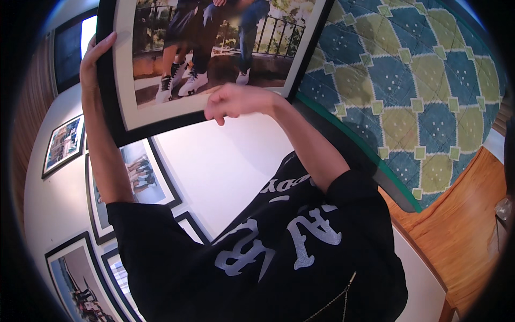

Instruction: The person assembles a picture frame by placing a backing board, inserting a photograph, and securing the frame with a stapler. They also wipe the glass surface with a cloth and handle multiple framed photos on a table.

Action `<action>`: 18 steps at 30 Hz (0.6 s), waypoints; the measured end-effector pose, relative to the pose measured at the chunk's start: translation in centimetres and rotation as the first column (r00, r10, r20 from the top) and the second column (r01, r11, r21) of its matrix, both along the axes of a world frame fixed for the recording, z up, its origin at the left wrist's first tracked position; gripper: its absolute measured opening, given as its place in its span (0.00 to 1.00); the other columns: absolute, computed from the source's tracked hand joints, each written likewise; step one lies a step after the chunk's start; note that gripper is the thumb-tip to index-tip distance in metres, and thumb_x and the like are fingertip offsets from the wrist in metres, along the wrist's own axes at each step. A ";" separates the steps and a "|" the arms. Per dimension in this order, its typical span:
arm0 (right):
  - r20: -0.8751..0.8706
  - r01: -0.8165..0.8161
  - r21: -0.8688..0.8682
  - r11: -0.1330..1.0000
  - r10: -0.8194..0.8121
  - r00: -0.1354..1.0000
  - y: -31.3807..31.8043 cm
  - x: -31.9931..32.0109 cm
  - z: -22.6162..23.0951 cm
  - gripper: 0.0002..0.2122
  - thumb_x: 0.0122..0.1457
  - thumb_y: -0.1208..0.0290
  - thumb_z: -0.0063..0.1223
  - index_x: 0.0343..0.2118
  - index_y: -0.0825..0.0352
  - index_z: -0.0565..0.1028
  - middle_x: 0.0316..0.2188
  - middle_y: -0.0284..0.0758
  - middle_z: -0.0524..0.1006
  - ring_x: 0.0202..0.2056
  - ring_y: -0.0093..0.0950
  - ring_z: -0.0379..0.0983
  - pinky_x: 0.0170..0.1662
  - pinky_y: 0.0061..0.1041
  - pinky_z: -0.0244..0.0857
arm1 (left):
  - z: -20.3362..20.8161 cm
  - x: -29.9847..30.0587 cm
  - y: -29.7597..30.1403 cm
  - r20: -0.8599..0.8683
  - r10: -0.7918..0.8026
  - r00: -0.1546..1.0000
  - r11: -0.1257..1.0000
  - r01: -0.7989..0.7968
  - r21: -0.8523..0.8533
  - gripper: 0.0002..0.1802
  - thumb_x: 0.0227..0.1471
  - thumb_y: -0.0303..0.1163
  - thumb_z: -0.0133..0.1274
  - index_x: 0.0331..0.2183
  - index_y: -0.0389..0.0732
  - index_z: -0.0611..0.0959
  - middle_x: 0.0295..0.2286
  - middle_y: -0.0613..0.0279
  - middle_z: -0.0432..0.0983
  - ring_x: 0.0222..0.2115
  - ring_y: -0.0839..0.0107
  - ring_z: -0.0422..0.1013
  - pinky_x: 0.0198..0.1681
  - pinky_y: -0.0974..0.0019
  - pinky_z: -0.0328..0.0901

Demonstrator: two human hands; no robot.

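A large picture frame (126,121) with a black border and a pale mat is held up in front of me. Inside it, a photo (214,59) shows people's legs and white shoes beside a railing. My left hand (95,56) grips the left side of the frame, its thumb on the front border and its other fingers mostly hidden behind. At the lower edge is my right hand (241,102), its fingers curled together against the bottom border. What lies under those fingers is partly hidden. The frame's top runs out of view.
Several framed photos (63,145) hang on the white wall (198,161) at the left and below. A quilted blue and green bed cover (397,80) lies at the right, above a wooden floor (456,236). A dark-edged screen (72,51) stands at upper left.
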State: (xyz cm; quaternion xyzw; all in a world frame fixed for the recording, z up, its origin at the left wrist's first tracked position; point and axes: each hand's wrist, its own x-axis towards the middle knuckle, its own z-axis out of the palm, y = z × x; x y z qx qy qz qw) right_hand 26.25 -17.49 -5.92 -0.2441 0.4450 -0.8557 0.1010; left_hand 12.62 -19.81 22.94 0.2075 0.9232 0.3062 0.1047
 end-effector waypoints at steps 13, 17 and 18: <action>0.082 -0.053 -0.206 0.977 0.071 0.994 1.1 1.9 -0.1 0.17 0.62 0.63 0.47 0.50 0.68 0.70 0.26 0.32 0.77 0.25 0.19 0.72 0.27 0.17 0.59 | -0.9 0.6 -0.5 -0.014 0.050 0.999 0.999 -0.050 0.004 0.26 0.44 0.38 0.60 0.45 0.37 0.75 0.35 0.59 0.75 0.35 0.70 0.72 0.42 0.69 0.65; 0.199 0.001 -0.326 0.945 0.067 0.978 -0.7 0.3 -2.1 0.13 0.62 0.63 0.47 0.41 0.66 0.76 0.25 0.32 0.78 0.24 0.18 0.73 0.22 0.17 0.57 | 0.8 -1.2 -1.8 -0.120 -0.081 0.989 0.990 0.066 -0.123 0.28 0.43 0.39 0.60 0.46 0.36 0.74 0.36 0.58 0.76 0.38 0.69 0.72 0.45 0.68 0.64; 0.158 -0.032 -0.332 0.943 0.089 0.984 -1.1 1.3 -1.7 0.12 0.61 0.63 0.48 0.38 0.66 0.77 0.24 0.32 0.78 0.22 0.17 0.72 0.21 0.16 0.57 | 1.8 -2.5 -3.2 -0.168 -0.140 0.976 0.978 0.110 -0.176 0.30 0.43 0.39 0.59 0.47 0.35 0.74 0.36 0.57 0.76 0.39 0.68 0.72 0.47 0.66 0.64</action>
